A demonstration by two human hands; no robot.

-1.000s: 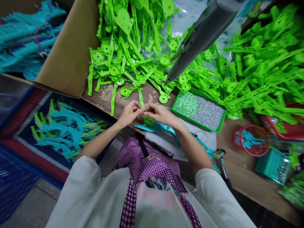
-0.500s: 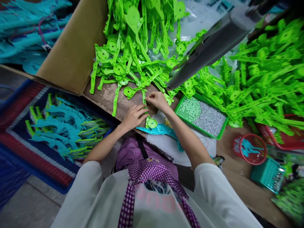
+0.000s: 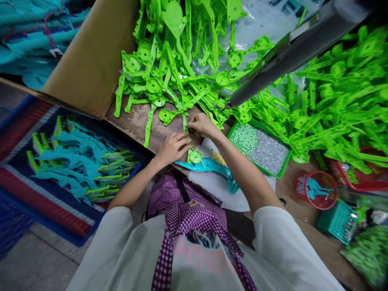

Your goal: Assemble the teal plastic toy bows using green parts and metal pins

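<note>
A long lime-green plastic piece (image 3: 195,157) with a round disc end lies on the table edge, its narrow arm pointing away from me. Its disc end rests against a turquoise curved plastic part (image 3: 212,165). My left hand (image 3: 174,148) grips the narrow arm from the left, fingers bent across it. Over the arm's far end, my right hand (image 3: 201,123) is closed in a pinch, with thumb and fingertips together. Whatever sits between those fingertips is too small or hidden to make out.
Lime-green pieces (image 3: 169,64) heap up behind my hands. A grey powered screwdriver (image 3: 269,72) hangs at the upper right. Nearby stands a green tray (image 3: 281,176) of small metal screws. A red cup (image 3: 330,202) sits farther right; a blue-rimmed crate (image 3: 80,242) with parts stands left.
My right hand stays pinched over the green piece's arm, and my left hand keeps its hold. The whole view has shifted slightly; the hanging screwdriver appears farther right.
</note>
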